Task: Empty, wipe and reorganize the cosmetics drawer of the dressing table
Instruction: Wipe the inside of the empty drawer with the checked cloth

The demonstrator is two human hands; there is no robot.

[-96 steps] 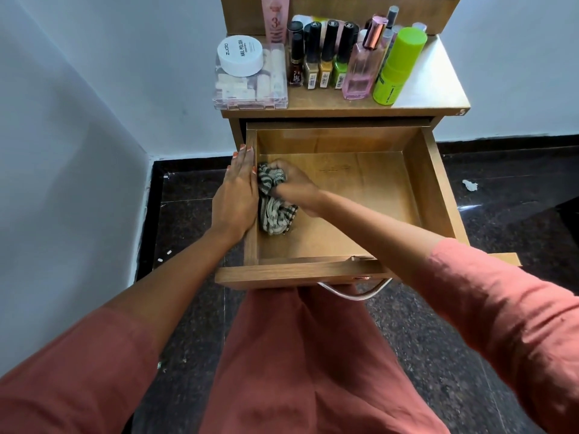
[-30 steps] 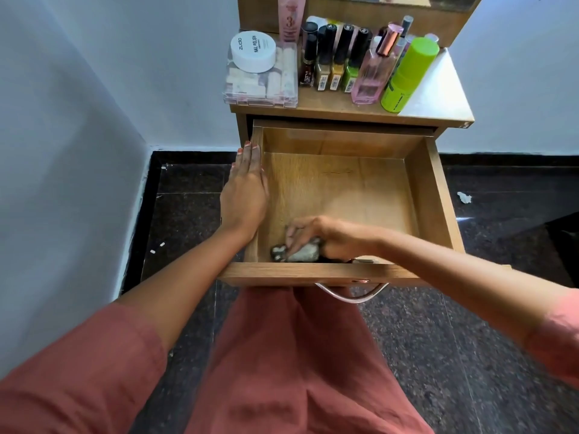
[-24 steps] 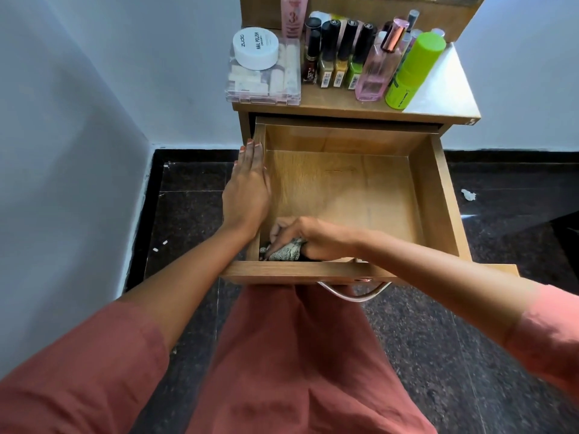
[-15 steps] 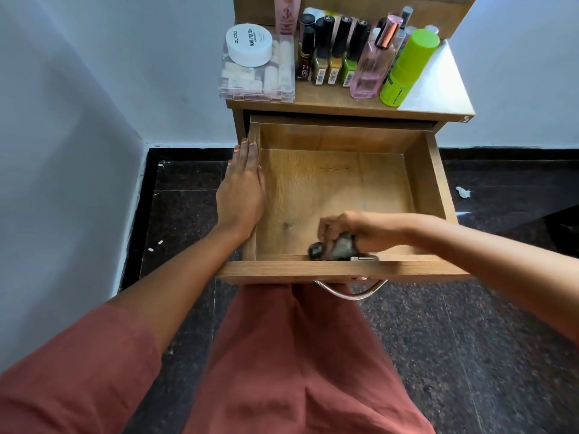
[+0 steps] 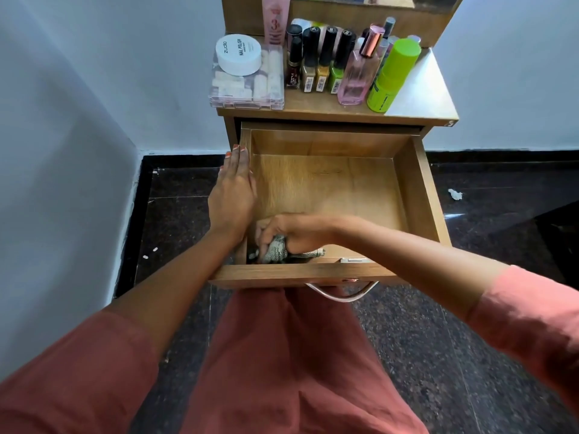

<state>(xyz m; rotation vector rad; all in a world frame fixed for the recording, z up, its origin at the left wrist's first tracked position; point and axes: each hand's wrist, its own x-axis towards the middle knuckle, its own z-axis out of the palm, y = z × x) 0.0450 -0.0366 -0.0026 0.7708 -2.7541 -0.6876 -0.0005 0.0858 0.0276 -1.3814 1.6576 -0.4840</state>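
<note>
Right hand (image 5: pixel 294 234) bunches checked cloth (image 5: pixel 277 252), fingers curled round it, at front-left corner of drawer (image 5: pixel 419 195). Left hand (image 5: pixel 233 195) lies flat, fingers straight, on drawer's left wall. Risks: 1) weight on extended drawer could tip it; 2) jolt could topple bottles (image 5: pixel 326 61) above drawer's back.
</note>
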